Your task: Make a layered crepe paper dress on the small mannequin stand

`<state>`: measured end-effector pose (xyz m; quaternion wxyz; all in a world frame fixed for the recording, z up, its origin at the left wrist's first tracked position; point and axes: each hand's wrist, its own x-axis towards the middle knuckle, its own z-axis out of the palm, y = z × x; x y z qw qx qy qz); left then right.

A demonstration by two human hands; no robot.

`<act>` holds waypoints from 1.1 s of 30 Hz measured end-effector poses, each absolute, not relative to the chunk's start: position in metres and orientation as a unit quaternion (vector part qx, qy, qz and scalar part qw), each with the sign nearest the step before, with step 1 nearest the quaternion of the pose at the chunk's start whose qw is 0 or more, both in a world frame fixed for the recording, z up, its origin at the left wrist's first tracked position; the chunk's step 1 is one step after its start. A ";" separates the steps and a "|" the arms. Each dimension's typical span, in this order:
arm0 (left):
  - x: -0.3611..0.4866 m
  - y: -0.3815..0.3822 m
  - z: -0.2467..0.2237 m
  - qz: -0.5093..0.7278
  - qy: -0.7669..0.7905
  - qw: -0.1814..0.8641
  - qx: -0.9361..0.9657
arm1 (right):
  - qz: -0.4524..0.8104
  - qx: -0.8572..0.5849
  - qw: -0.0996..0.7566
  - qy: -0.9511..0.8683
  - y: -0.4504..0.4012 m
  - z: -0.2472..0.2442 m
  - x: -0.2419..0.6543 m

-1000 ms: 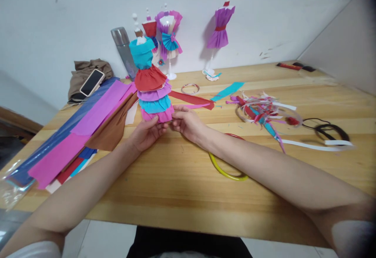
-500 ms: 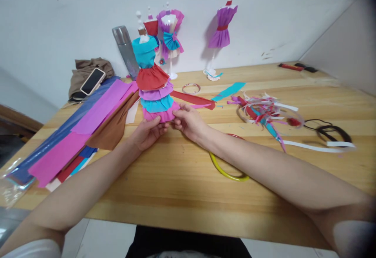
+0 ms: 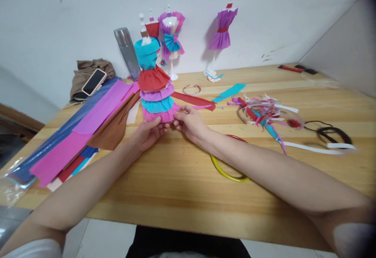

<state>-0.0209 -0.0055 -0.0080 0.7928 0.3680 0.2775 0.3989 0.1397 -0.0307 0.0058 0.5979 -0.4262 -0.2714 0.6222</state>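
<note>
A small white dress form (image 3: pixel 146 40) stands before me in a tiered crepe-paper dress (image 3: pixel 155 76): turquoise top, red flounce, then purple, turquoise and pink ruffles. It leans slightly left. My left hand (image 3: pixel 151 132) pinches the bottom pink ruffle between thumb and fingers at its front edge. On the right end of that same hem, my right hand (image 3: pixel 188 121) is closed with thumb and fingertips. The form's base is hidden behind the ruffles and hands. Right behind it, a red paper strip (image 3: pixel 196 101) lies on the table.
Stacked crepe-paper sheets (image 3: pixel 96 109) lie left, near a phone (image 3: pixel 94 82) and a grey flask (image 3: pixel 127 52). Other dressed forms, one in purple (image 3: pixel 221 35), stand by the wall. A scrap pile (image 3: pixel 261 111) is at right; a yellow ring (image 3: pixel 226 170) lies under my right forearm.
The whole view has shifted slightly, with things a little lower in the picture. Both hands keep hold of the pink hem; the dress form's top sits marginally further right.
</note>
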 end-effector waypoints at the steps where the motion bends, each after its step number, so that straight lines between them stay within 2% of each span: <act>1: -0.021 -0.006 -0.008 0.398 0.275 0.793 0.369 | 0.628 -0.421 0.597 -0.268 -0.031 0.006 0.139; 12: -0.022 -0.005 -0.010 0.403 0.268 0.794 0.368 | 0.564 -0.410 0.659 -0.283 -0.034 -0.001 0.141; 33: -0.016 -0.007 -0.011 0.417 0.273 0.761 0.415 | 0.575 -0.417 0.628 -0.317 -0.035 -0.004 0.137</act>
